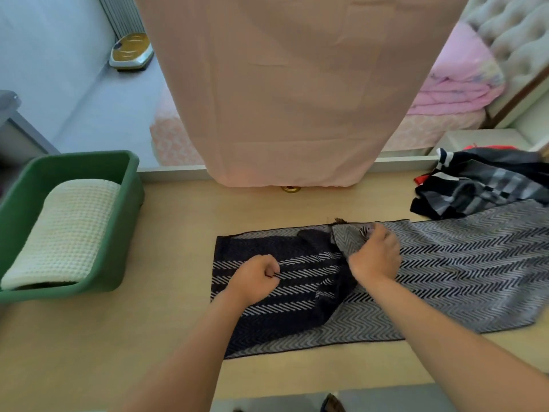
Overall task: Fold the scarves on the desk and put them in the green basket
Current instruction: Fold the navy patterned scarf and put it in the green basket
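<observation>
Wooden desk (166, 233) beside a bed (445, 123) holds scarf (445, 272), green basket (130, 185).

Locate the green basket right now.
Head view: the green basket sits at the left edge of the desk, left of the grey herringbone scarf spread mid-desk, with a folded cream cloth lying inside it.

Desk (178, 233): basket (130, 185) at 9 o'clock, folded scarf (65, 233) inside. Long scarf (460, 272) flat from centre to 3 o'clock. Pile of scarves (481, 185) just behind it, 2 o'clock. Hanging cloth (291, 99) at 12.
</observation>
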`<control>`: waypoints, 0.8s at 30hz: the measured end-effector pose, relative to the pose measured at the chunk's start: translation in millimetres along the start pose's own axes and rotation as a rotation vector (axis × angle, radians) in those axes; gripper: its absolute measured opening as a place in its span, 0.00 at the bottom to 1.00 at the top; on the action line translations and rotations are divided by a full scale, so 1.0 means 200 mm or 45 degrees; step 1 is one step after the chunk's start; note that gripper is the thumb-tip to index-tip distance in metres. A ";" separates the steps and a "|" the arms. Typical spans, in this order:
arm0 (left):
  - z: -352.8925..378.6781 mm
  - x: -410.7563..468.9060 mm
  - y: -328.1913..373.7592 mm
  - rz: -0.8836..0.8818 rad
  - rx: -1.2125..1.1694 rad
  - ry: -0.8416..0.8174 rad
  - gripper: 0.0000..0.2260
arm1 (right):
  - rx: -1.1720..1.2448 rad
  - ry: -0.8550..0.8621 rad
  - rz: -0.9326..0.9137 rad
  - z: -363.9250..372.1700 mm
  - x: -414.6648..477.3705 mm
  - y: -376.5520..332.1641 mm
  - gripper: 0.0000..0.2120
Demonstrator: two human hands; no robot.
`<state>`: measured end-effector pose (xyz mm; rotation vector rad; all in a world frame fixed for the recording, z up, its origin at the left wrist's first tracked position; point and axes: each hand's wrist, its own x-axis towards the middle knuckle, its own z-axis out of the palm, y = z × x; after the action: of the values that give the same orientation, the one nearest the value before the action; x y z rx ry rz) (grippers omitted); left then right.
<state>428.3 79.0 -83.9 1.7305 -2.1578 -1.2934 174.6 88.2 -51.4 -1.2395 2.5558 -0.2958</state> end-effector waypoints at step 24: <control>0.03 -0.12 0.06 -0.259 0.264 -0.586 0.07 | -0.862 -0.863 -0.785 -0.11 -0.10 0.16 0.12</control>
<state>423.4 103.2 -69.9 1.9255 -2.4831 -1.7197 155.7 124.0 -37.1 -1.9160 1.6660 0.8059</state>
